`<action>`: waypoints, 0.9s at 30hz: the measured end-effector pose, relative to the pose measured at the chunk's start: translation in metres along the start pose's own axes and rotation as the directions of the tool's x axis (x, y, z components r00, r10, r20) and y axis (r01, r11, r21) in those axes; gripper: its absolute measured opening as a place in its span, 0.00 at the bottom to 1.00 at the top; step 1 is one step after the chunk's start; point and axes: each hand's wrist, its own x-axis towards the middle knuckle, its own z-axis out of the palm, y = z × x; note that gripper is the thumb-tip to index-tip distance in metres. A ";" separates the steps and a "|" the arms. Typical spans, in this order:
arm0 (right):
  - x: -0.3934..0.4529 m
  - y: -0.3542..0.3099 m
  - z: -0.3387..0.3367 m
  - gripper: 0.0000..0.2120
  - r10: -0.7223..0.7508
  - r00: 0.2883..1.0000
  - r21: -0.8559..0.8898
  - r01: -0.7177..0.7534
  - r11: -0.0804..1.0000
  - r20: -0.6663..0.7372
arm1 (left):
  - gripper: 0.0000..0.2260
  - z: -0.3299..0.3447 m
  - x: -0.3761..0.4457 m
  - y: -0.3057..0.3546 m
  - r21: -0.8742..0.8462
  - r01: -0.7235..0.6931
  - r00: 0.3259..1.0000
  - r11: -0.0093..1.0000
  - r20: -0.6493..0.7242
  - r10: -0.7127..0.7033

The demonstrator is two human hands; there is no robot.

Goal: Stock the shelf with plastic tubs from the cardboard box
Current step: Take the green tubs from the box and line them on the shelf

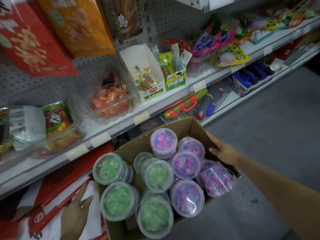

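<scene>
An open cardboard box [180,126] sits low in front of the shelving, packed with several clear plastic tubs. The tubs on its left hold green contents [117,202]; those on its right hold pink and purple contents [187,164]. One purple tub [163,142] stands higher than the others at the back. My left hand [76,215] lies with straight fingers against the box's left side, over red and white packs. My right hand [223,149] rests on the box's right wall with its fingers spread along the edge.
A white metal shelf [142,116] runs across above the box, carrying snack packs in clear trays and a white display carton [147,75]. Toy water guns [183,105] lie on the lower shelf. Red and orange bags hang at upper left. Grey floor [268,118] lies to the right.
</scene>
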 end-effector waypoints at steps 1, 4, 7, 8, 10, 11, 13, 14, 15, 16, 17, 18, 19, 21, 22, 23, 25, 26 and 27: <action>-0.005 -0.005 -0.003 0.35 -0.009 1.000 -0.001 0.009 1.000 0.011 | 0.23 -0.022 -0.018 0.031 -0.018 0.000 1.000 1.000 -0.010 0.000; -0.023 -0.018 -0.015 0.35 -0.043 0.997 -0.024 0.044 0.999 0.061 | 0.21 -0.066 -0.060 0.112 -0.100 -0.003 0.999 0.995 -0.051 -0.002; -0.042 -0.028 -0.025 0.36 -0.096 0.992 -0.039 0.100 0.994 0.083 | 0.25 -0.087 -0.076 0.157 -0.100 -0.080 0.995 0.992 -0.068 0.074; -0.048 -0.031 -0.028 0.36 -0.102 0.991 -0.043 0.106 0.993 0.085 | 0.25 -0.090 -0.076 0.167 -0.096 -0.106 0.993 0.990 -0.058 0.101; -0.060 -0.033 -0.032 0.36 -0.093 0.992 -0.042 0.097 0.994 0.090 | 0.25 -0.092 -0.075 0.186 -0.052 -0.160 0.987 0.986 -0.026 0.159; -0.066 -0.032 -0.033 0.36 -0.094 0.991 -0.027 0.097 0.995 0.093 | 0.25 -0.092 -0.075 0.196 -0.030 -0.189 0.982 0.982 -0.010 0.189; -0.081 -0.033 -0.033 0.36 -0.098 0.988 0.003 0.098 0.995 0.117 | 0.25 -0.091 -0.079 0.215 -0.017 -0.226 0.974 0.974 0.015 0.226; -0.090 -0.034 -0.032 0.37 -0.106 0.987 0.016 0.105 0.994 0.121 | 0.24 -0.089 -0.081 0.224 -0.020 -0.254 0.967 0.967 0.021 0.254; -0.098 -0.034 -0.030 0.38 -0.115 0.986 0.018 0.113 0.993 0.122 | 0.23 -0.088 -0.085 0.233 -0.033 -0.274 0.961 0.961 0.028 0.275; -0.105 -0.033 -0.027 0.39 -0.121 0.985 0.010 0.121 0.993 0.120 | 0.23 -0.087 -0.088 0.242 -0.041 -0.301 0.953 0.953 0.034 0.303; -0.114 -0.030 -0.024 0.40 -0.129 0.985 0.009 0.129 0.992 0.117 | 0.24 -0.086 -0.092 0.250 -0.043 -0.320 0.945 0.946 0.052 0.322; -0.123 -0.030 -0.022 0.40 -0.142 0.983 0.019 0.141 0.990 0.114 | 0.25 -0.084 -0.095 0.257 -0.047 -0.348 0.934 0.936 0.065 0.351; -0.131 -0.027 -0.019 0.40 -0.153 0.982 0.040 0.149 0.988 0.108 | 0.26 -0.082 -0.097 0.264 -0.050 -0.363 0.927 0.930 0.081 0.366; -0.148 -0.020 -0.010 0.40 -0.202 0.977 0.083 0.196 0.977 0.073 | 0.26 -0.079 -0.101 0.272 -0.051 -0.361 0.924 0.931 0.115 0.365; -0.156 -0.019 -0.004 0.37 -0.217 0.975 0.084 0.212 0.974 0.045 | 0.26 -0.076 -0.101 0.273 -0.042 -0.361 0.922 0.932 0.133 0.364; -0.163 -0.020 0.005 0.37 -0.229 0.973 0.054 0.231 0.971 -0.038 | 0.26 -0.075 -0.104 0.273 -0.015 -0.366 0.919 0.931 0.153 0.364; -0.174 -0.029 0.026 0.38 -0.237 0.936 0.017 0.250 0.968 -0.258 | 0.26 -0.072 -0.107 0.266 0.054 -0.356 0.922 0.933 0.180 0.342; -0.181 -0.034 0.042 0.37 -0.214 0.913 0.021 0.236 0.972 -0.346 | 0.27 -0.069 -0.107 0.259 0.067 -0.317 0.935 0.946 0.186 0.301; -0.188 -0.038 0.060 0.36 -0.195 0.880 0.023 0.228 0.973 -0.433 | 0.28 -0.068 -0.110 0.251 0.061 -0.248 0.956 0.967 0.180 0.233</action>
